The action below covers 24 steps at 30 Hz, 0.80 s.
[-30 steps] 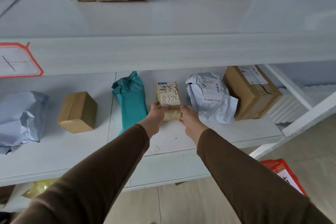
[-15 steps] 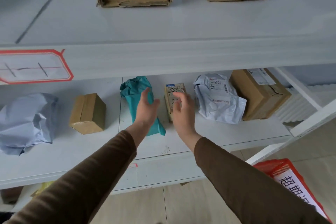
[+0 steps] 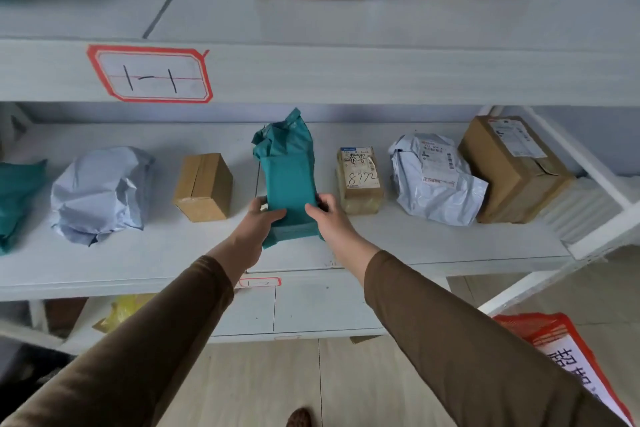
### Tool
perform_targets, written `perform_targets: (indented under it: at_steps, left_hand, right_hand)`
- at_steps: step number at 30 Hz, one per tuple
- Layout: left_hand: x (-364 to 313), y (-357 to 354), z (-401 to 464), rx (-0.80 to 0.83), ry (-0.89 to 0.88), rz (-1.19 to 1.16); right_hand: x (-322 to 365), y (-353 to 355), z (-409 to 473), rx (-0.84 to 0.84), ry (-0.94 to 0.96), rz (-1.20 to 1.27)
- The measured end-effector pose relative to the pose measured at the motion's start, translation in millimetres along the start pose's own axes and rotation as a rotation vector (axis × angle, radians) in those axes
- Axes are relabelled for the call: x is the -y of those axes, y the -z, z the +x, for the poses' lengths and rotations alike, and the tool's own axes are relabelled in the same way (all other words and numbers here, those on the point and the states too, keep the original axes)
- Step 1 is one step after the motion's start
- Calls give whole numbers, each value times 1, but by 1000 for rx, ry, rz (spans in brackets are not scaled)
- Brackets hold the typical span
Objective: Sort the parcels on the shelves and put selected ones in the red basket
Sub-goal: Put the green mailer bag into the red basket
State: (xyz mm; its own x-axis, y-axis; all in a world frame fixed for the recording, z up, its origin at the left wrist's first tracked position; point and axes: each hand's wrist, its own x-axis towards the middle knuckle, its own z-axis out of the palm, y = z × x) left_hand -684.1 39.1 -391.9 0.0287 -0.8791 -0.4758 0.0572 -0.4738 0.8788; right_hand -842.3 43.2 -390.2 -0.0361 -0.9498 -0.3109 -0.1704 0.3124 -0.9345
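Both hands on the teal parcel [image 3: 289, 180] now: left hand [image 3: 260, 220] and right hand [image 3: 327, 217] grip its near end. Probably checking it; next, flip for a label or drop it in the red basket [image 3: 540, 331], down right.

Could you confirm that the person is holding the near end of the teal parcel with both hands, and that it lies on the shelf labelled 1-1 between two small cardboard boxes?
Not quite: the head view shows both hands, left and right, on the teal parcel, but it lies on the shelf below the 1-1 label.
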Motion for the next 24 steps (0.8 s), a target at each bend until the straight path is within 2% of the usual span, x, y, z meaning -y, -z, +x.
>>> perform_targets:
  at_steps: [5, 10, 14, 21, 24]
  left_hand:
    - [5, 8, -75, 159, -106, -119]
    - [25, -13, -153, 284, -86, -85]
    - [44, -39, -203, 348, -77, -15]
    - [60, -71, -255, 370, -165, -96]
    - [63, -79, -263, 403, -189, -136]
  right_hand:
    - [5, 30, -73, 65, 135, 189]
    - [-9, 72, -147, 114, 106, 266]
    - [-34, 102, -197, 129, 35, 413]
    - [-59, 146, -257, 129, -286, 721]
    - [-65, 156, -272, 143, -337, 781]
